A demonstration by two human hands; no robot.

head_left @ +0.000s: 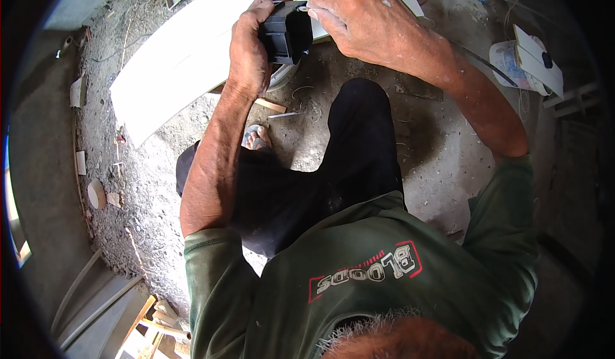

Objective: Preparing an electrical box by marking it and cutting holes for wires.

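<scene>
Black box (277, 35) | left fingers (250, 21) clamped around it | right fingers (328, 21) pinching pale piece (303, 8) at its upper corner

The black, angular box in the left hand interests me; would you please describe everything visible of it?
The black, angular, plastic-looking box has flat outer faces and a shadowed hollow open toward the picture's right. The person's bare left hand grips it from the left. The bare right hand is at its upper right corner, by a small pale bit. A small shiny bit shows at its lower right rim. It appears in front of the long white panel; whether they touch cannot be told.
</scene>
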